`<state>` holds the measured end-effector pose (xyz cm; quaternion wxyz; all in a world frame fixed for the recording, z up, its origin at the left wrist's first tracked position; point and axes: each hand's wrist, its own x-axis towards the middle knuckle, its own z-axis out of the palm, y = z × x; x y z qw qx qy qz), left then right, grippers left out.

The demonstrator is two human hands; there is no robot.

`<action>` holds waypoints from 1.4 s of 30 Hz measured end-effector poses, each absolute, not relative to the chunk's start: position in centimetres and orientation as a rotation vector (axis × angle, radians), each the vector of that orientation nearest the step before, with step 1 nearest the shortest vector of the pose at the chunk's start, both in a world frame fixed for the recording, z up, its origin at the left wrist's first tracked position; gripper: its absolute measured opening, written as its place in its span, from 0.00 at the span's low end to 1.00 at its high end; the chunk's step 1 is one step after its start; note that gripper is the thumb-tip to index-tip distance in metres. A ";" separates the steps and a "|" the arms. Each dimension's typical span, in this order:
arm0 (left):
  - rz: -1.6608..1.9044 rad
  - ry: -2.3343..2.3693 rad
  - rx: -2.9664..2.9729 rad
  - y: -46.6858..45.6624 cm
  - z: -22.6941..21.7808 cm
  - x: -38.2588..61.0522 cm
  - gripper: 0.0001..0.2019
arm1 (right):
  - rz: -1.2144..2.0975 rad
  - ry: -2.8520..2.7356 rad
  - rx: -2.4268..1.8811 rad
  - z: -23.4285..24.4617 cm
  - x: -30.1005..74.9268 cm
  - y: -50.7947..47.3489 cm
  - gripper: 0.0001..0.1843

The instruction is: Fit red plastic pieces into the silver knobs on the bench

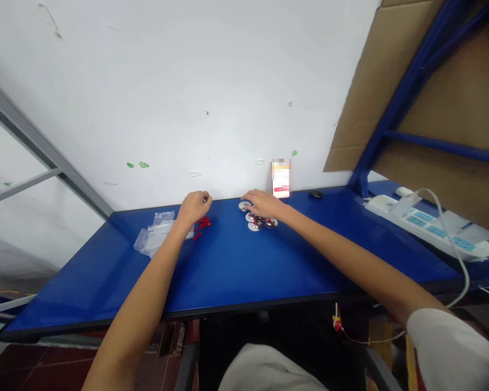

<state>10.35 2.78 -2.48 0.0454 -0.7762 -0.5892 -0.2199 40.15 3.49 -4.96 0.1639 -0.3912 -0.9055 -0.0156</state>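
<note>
Our left hand (194, 208) curls nearly shut near the far edge of the blue worktop (236, 266), bunched just beside a small heap of red plastic pieces (204, 222); we cannot tell whether it grips anything. Our right hand (264, 205) reaches over a cluster of round white discs (255, 225) with dark centres, its fingers (248, 199) arched down and touching the discs, though whether it has hold of one we cannot tell. The discs lie near the far edge, to the right of the red plastic pieces. Left of the heap, clear plastic bags (157, 236) lie on the worktop. Against the white wall (146, 92) stands a blurred card (281, 178), with a small black round object (315, 194) to its right. At right, a white power strip (427, 228) with blue panels lies under a blue metal shelf frame (415, 81) backed with cardboard (385, 81), a white cable (452, 239) looping beside it.
</note>
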 end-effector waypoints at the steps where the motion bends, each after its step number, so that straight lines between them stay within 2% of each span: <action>1: -0.662 -1.819 -2.355 3.0 -2.6 10.0 0.16 | -0.030 -2.626 -1.155 -4.8 39.6 3.8 0.17; 7: -0.647 -1.876 -2.340 3.6 -3.0 9.1 0.16 | -0.024 -2.713 -1.356 -4.5 38.5 5.4 0.14; 21: -0.566 -1.878 -2.432 3.8 -2.6 8.3 0.15 | 0.175 -2.690 -1.213 -4.2 37.6 7.9 0.19; 27: -0.384 -1.822 -2.677 3.2 -1.2 7.5 0.18 | 0.148 -2.718 -1.241 -4.1 37.9 8.1 0.19; 31: -0.385 -1.857 -2.723 3.0 -0.8 7.2 0.25 | 0.261 -2.728 -1.164 -3.8 38.4 8.3 0.18; 34: -0.389 -1.858 -2.741 2.9 -0.7 7.2 0.27 | 0.161 -2.713 -1.176 -3.6 38.3 7.9 0.17; 38: -0.385 -1.828 -2.718 2.8 -0.3 6.9 0.21 | -0.137 -2.559 -1.357 -3.2 37.7 6.9 0.20; 42: -0.293 -1.818 -2.834 2.3 0.3 6.9 0.10 | -0.180 -2.369 -1.354 -2.1 37.9 5.2 0.20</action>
